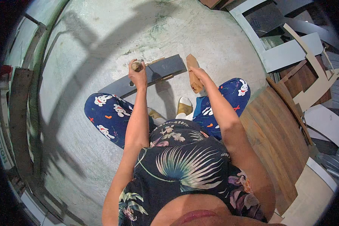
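Head view looks down on a pale, scuffed concrete floor (169, 30), stained greenish in patches and crossed by broad shadows. On it, in front of the crouching person, lies a long dark grey board (167, 67), thin wood slips (165, 77) showing along its edges. Above the board, the left hand (139, 77) has its fingers closed around a round-ended wooden handle (136, 66); what lies below is hidden. The right hand (199, 75) has its fingers clamped on a brown wood piece (193, 82), just beyond the board's right end. A ribbed green hose (35, 86) curves along the left side; rightward lie a wood-grain sheet (271, 128), a pale cut-out panel (286, 52) and jumbled offcuts (312, 71)
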Motion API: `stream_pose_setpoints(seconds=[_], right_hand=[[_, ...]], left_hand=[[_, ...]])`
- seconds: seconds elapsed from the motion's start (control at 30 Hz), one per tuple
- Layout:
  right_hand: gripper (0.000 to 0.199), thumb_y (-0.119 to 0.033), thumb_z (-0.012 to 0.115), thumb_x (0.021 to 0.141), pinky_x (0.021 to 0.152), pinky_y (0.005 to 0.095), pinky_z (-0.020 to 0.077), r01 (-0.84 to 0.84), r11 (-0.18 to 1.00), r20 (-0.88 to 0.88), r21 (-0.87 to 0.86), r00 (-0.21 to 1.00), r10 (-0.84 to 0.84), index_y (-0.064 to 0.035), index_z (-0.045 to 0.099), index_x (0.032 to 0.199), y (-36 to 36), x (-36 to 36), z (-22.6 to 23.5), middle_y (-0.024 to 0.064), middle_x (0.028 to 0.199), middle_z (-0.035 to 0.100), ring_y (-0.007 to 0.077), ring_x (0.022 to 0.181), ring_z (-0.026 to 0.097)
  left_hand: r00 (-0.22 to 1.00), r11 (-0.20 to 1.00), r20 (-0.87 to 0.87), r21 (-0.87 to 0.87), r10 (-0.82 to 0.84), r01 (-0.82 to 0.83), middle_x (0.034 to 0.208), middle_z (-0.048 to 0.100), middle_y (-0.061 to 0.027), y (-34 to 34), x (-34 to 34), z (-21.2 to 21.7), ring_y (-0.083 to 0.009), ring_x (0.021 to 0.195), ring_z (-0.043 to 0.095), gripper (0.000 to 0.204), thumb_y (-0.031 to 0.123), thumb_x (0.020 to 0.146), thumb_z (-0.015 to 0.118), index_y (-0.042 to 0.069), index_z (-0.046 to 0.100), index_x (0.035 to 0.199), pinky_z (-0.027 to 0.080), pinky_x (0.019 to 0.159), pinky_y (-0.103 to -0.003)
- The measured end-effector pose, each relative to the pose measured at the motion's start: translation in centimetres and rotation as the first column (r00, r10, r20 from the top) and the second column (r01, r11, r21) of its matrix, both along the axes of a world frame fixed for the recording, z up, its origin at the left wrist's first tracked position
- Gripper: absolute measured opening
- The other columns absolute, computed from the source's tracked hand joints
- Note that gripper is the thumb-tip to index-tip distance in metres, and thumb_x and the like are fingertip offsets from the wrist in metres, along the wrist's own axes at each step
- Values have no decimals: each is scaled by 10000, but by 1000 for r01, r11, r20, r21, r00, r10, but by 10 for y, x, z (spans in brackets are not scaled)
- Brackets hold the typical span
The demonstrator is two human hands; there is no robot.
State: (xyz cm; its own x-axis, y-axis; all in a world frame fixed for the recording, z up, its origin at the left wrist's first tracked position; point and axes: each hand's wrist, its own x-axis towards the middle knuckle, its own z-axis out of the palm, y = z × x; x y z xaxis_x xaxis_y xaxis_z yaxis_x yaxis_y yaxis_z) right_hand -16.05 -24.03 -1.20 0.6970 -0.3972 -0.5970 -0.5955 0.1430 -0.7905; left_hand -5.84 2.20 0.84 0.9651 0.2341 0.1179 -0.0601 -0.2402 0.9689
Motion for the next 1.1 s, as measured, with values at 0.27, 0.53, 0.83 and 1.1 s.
stream_pose_setpoints(seconds=[0.27, 0.53, 0.83, 1.1], right_hand=[[521, -304, 667, 690, 614, 356, 485, -140, 974, -82, -176, 989, 127, 42, 564, 1066, 24, 2, 15, 135, 832, 608, 223, 719, 591], [593, -349, 666, 667, 664, 358, 488, -314, 916, -186, -250, 944, 273, 33, 569, 1111, 32, 5, 26, 149, 890, 627, 237, 756, 595], [633, -346, 675, 636, 691, 361, 495, -350, 865, -220, -360, 933, 286, 49, 561, 1117, 27, 3, 21, 163, 905, 639, 257, 781, 612], [653, -269, 700, 668, 864, 391, 474, -295, 884, -138, -362, 955, 262, 10, 510, 1228, 33, 11, 26, 202, 1125, 603, 298, 1027, 595]], left_hand=[[999, 992, -30, 113, -46, 49, 876, 654, -119, 8, 2, -12, -220, 799, 649, 307, 37, 747, 698, 46, 596, 1036, 505, 739, -328], [997, 992, -34, 101, -74, 78, 846, 649, -107, 6, 2, -6, -197, 786, 634, 319, 12, 729, 683, 44, 594, 1034, 499, 723, -306], [999, 999, -26, 1, -38, 39, 845, 645, -70, 1, 0, 16, -135, 766, 617, 263, 47, 766, 701, 44, 597, 1007, 494, 715, -288], [996, 953, -52, -299, -69, 50, 862, 649, -70, 8, 5, -20, -127, 724, 610, 229, 52, 745, 708, 2, 591, 935, 502, 666, -260]])
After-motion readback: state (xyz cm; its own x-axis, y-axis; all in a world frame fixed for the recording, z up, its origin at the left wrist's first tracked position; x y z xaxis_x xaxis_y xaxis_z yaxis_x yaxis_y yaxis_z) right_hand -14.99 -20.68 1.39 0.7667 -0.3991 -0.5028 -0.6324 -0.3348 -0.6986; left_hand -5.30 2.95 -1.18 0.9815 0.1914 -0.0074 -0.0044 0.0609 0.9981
